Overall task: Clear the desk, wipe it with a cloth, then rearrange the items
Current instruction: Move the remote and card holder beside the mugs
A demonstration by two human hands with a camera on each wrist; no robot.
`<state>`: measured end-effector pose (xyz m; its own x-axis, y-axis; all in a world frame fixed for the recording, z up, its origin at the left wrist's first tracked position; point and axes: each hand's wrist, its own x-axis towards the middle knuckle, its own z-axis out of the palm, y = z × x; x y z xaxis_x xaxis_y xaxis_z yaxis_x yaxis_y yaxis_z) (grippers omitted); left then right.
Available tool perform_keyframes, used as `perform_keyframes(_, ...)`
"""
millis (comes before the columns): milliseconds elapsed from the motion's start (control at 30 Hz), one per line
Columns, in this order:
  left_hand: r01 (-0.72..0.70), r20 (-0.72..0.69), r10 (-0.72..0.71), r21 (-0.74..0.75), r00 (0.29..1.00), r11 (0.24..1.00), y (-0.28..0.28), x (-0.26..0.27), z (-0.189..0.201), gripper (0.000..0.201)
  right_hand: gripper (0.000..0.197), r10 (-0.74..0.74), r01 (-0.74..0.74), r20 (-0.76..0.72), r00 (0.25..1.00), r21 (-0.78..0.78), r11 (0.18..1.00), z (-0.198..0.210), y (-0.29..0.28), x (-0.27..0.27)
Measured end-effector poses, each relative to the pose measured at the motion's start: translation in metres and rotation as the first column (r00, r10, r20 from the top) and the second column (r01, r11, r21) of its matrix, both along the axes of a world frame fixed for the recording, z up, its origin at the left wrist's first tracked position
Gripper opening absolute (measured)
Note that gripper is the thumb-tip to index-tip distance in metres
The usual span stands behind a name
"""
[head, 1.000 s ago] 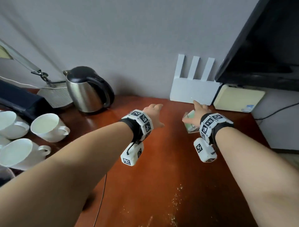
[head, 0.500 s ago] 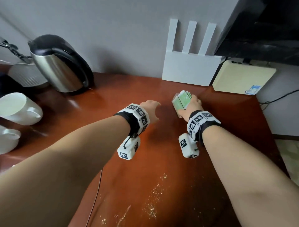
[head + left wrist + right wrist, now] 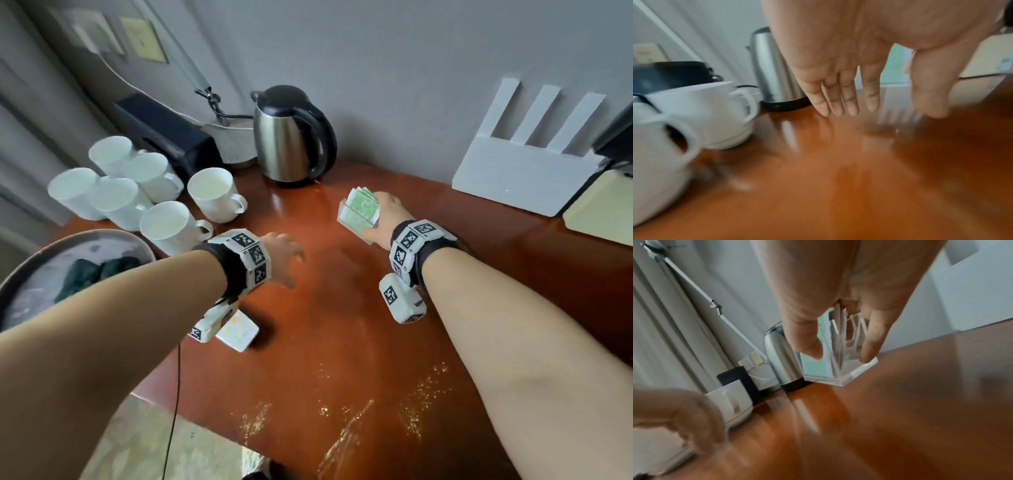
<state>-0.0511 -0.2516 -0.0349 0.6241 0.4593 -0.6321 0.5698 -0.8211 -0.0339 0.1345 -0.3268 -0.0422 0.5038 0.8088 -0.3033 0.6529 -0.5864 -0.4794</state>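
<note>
white cups [image 3: 164,192], reddish-brown desk [image 3: 342,325], green packets [image 3: 361,209]

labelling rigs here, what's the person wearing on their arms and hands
Both forearms are bare, with no sleeves or gloves. Each wrist carries a black strap ringed with white blocks printed with black square markers, on the left hand and the right hand alike. A white camera box bearing the same markers hangs under each wrist; a thin black cable trails from the left one.
</note>
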Motion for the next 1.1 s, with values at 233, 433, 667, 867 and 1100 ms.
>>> perform_keyframes(233,0.155,-0.292,-0.155,-0.024,0.944,0.988,0.013,-0.105,-0.018,0.090,0.063,0.075,-0.073,0.042,0.996,-0.053,0.996,-0.024,0.066,-0.077)
perform_keyframes(433,0.313,-0.206,-0.300,0.033,0.932,0.949,0.020,-0.122,-0.042,0.075,0.059,0.058,-0.056,0.058,0.997,-0.032,0.998,-0.049,0.108,-0.107)
perform_keyframes(667,0.522,-0.097,-0.517,0.044,0.851,0.852,0.034,-0.107,-0.049,0.070,0.057,-0.023,0.025,0.129,0.991,-0.010,1.000,-0.058,0.122,-0.100)
perform_keyframes(867,0.339,-0.004,-0.339,0.062,0.941,0.939,0.057,-0.090,-0.041,0.054,0.060,0.003,0.005,0.091,0.996,-0.081,0.997,-0.056,0.119,-0.085)
perform_keyframes(1100,-0.041,0.049,0.042,-0.014,0.998,0.999,0.050,-0.096,-0.054,0.056,0.051,0.002,0.005,0.075,0.997,-0.094,0.996,-0.060,0.133,-0.080)
